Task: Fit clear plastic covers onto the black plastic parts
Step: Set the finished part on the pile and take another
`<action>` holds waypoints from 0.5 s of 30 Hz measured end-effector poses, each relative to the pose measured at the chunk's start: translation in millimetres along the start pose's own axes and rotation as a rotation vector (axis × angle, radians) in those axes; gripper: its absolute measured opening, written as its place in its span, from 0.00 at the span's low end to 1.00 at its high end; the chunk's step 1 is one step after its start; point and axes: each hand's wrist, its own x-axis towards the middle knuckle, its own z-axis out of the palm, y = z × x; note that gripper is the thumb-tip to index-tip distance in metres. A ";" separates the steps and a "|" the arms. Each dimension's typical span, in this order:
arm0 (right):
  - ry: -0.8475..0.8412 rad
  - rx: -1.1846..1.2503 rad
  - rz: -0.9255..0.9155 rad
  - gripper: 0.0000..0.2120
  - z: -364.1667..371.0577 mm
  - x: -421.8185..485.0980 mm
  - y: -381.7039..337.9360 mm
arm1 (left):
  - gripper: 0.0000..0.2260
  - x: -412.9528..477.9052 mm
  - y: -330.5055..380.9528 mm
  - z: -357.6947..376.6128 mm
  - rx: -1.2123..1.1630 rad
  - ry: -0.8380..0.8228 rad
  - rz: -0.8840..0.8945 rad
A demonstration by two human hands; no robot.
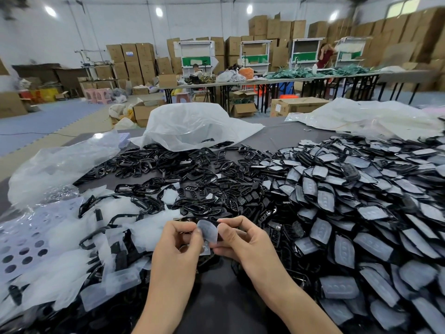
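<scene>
The table (265, 141) carries a heap of covered parts (349, 201) on the right, bare black parts (192, 179) in the middle and loose clear covers (60, 268) on the left. Near the front, the left hand (178, 244) and right hand (240, 239) have their fingers clamped on one clear cover (209, 231), thin, cloudy and rounded. Fitting seems under way. Next it likely needs aligning and pressing onto a black part.

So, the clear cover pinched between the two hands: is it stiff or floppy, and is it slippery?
Probably thin and bendy: the clear cover looks curved where the left hand and right hand pinch it. It is likely very light, since only a pinch holds it. Its smooth look suggests it may slip.
</scene>
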 end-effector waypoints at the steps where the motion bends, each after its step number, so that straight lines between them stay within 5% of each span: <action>1: 0.001 0.011 0.004 0.15 0.6 0.1 -0.6 | 0.06 0.7 -0.5 0.1 -0.026 0.002 -0.012; 15: 0.064 -0.081 -0.074 0.05 -3.6 3.5 4.7 | 0.08 -1.2 2.0 0.6 -0.248 -0.231 -0.139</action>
